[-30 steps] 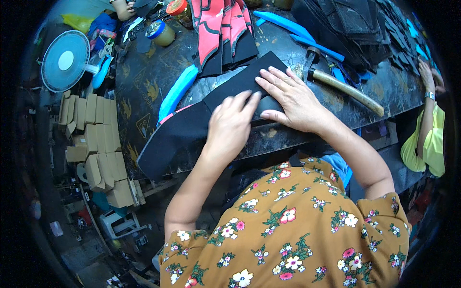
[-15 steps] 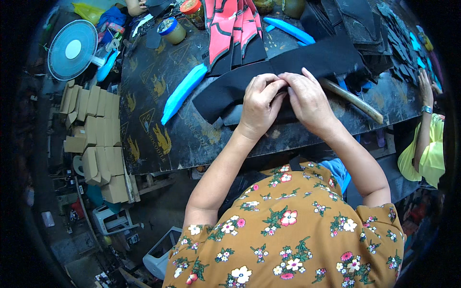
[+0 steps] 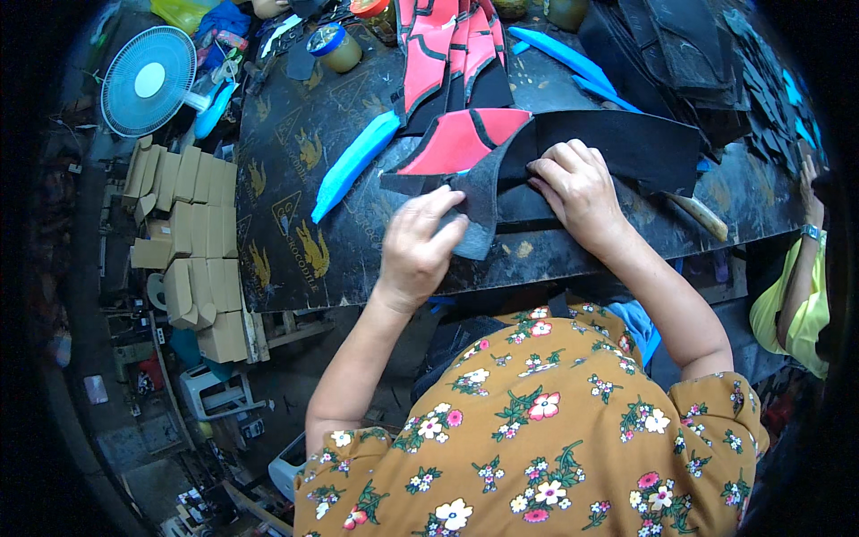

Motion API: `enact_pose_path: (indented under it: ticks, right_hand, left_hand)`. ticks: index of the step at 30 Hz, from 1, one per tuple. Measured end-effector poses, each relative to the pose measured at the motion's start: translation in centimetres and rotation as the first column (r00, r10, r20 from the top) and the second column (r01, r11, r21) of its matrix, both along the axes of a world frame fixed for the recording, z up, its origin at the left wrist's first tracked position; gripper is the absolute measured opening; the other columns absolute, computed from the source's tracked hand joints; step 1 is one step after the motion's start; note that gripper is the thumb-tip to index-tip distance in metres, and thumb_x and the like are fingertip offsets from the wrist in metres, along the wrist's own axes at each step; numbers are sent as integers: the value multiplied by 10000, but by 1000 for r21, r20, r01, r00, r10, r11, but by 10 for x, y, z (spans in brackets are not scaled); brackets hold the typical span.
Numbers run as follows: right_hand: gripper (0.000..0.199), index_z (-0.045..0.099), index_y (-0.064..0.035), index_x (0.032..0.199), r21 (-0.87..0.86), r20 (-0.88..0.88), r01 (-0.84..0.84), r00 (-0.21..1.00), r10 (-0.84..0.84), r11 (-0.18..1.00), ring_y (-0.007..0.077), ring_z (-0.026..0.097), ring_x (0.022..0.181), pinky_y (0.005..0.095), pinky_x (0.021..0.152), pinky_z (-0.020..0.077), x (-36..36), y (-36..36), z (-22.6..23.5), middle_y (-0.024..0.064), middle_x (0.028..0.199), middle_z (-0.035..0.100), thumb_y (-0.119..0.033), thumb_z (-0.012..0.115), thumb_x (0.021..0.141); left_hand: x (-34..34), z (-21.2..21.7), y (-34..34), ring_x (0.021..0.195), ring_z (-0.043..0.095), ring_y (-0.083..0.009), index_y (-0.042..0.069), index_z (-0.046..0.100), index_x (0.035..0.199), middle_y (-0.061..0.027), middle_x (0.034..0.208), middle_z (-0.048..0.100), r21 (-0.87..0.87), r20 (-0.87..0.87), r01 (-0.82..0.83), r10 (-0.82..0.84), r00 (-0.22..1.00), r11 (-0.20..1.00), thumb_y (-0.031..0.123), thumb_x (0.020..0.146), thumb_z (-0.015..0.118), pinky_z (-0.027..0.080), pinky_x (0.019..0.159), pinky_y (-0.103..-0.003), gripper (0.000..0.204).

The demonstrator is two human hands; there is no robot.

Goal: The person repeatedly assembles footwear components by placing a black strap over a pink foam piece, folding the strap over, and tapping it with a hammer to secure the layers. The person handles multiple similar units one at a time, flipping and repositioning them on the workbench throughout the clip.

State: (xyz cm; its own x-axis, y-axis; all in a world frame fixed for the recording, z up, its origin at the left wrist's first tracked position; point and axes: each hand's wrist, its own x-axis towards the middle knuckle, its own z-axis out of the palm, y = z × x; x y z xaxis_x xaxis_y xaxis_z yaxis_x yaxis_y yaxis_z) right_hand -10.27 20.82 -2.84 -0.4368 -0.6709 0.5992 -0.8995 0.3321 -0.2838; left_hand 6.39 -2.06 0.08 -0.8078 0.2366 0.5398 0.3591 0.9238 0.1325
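A limp black fabric piece (image 3: pixel 617 143) lies across the table in front of me. Its left part shows a pink panel (image 3: pixel 488 130) with black bands and a dark grey end flap. My right hand (image 3: pixel 577 188) is closed, thumb and fingers pinching the black fabric's near edge. At the left part, my left hand (image 3: pixel 419 242) has curled fingers at the inner edge of the grey flap. It seems to grip the fabric there, though it is slightly blurred. A wooden-looking stick (image 3: pixel 698 217) pokes out from beneath the fabric's right end.
Pink-and-black pieces (image 3: pixel 429 76) lie beyond the work, beside blue strips (image 3: pixel 358 166). A blue-lidded jar (image 3: pixel 335 49) stands at the far left, black sheets (image 3: pixel 671 45) are stacked far right. A fan (image 3: pixel 149 80) and cardboard boxes (image 3: pixel 210 282) are left; another person's arm (image 3: pixel 805 237) is right.
My hands, together before, are now apart, the left drawn left and nearer me. The fabric's left part has turned over, showing pink. The view has shifted slightly.
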Motion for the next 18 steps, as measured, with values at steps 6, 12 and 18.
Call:
enact_pose_path:
  ticks: [6, 12, 18]
  right_hand:
    - [178, 707, -101, 962, -14, 23, 33, 999, -33, 999, 248, 596, 951, 389, 823, 458, 2, 0, -3, 44, 945, 607, -138, 805, 818]
    - [147, 717, -102, 938, -8, 17, 8, 1000, -8, 1000, 241, 598, 953, 388, 822, 461, 2, -4, -9, 42, 932, 605, -140, 792, 818]
    - [210, 747, -75, 1036, -12, -16, 5, 1000, -6, 1000, 252, 617, 944, 392, 817, 460, 1, -10, -13, 55, 958, 642, -129, 798, 839]
  left_hand:
    - [-7, -10, -14, 826, 784, -291, -24, 441, 1357, -211, 1048, 716, 871, 277, -319, 163, 947, 375, 182, 1137, 482, 640, 657, -365, 305]
    - [-13, 47, -44, 726, 716, -214, 25, 506, 1330, -147, 1006, 718, 569, 639, -709, 319, 701, 417, 201, 1090, 602, 589, 622, -324, 312]
    - [-53, 73, 15, 1125, 641, -313, 55, 693, 1132, -169, 1094, 698, -145, -60, -266, 260, 964, 953, 297, 840, 851, 440, 1029, -482, 411]
